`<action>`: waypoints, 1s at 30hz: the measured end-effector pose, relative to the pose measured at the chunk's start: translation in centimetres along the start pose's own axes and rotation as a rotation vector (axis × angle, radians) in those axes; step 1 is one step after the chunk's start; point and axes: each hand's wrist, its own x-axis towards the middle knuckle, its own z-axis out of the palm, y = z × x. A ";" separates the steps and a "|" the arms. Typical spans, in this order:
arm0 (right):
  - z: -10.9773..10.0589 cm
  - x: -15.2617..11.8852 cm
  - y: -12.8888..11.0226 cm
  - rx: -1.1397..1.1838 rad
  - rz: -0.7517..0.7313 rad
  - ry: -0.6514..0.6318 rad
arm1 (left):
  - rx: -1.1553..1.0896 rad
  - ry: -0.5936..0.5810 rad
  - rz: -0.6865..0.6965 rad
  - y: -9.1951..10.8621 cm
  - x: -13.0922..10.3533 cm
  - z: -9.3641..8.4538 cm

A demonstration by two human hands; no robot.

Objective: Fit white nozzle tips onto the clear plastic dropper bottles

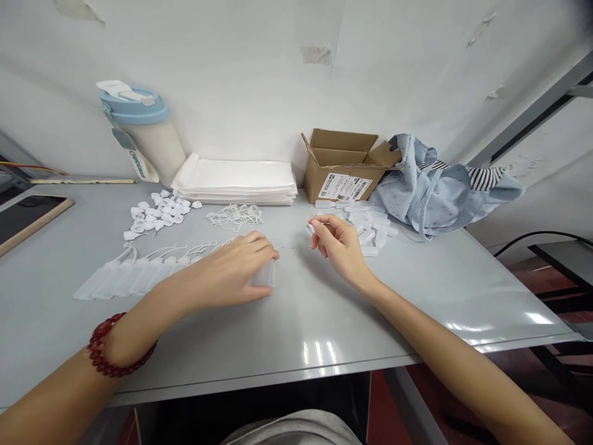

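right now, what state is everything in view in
cardboard box, open
tumbler, lid on
white packets, stacked
white caps, loosely heaped
cords, tangled
tubes at left, lined up
tubes at right, scattered
blue cloth, crumpled
flat device, screen dark
left hand, curled over tubes
right hand, pinching something small

Tubes (pixel 267 275): partly hidden under the left hand (pixel 243 266), count unclear.
Item (pixel 311 228) at right hand's (pixel 340 247) fingertips: too small to tell.
Box label (pixel 345 186): near the table's (pixel 278 334) back edge, print unreadably small.
Tablet (pixel 37 216): cut off at left.
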 end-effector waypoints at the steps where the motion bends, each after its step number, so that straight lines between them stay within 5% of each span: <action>1: 0.0 0.0 0.0 -0.003 0.002 0.001 | 0.001 0.004 0.002 0.0 0.0 0.0; 13: 0.0 -0.1 0.0 -0.081 -0.036 -0.007 | 0.070 -0.017 0.017 0.2 0.0 -0.2; 18: -0.4 0.3 0.3 -0.179 -0.085 0.026 | 0.088 0.083 0.000 0.2 0.1 -1.0; 24: -1.1 1.4 1.3 -0.381 -0.154 0.017 | 0.051 0.336 -0.261 -1.8 -0.3 -2.7; 30: -1.2 2.4 2.8 -0.561 -0.241 0.015 | -0.002 0.288 -0.379 -4.1 -0.2 -2.6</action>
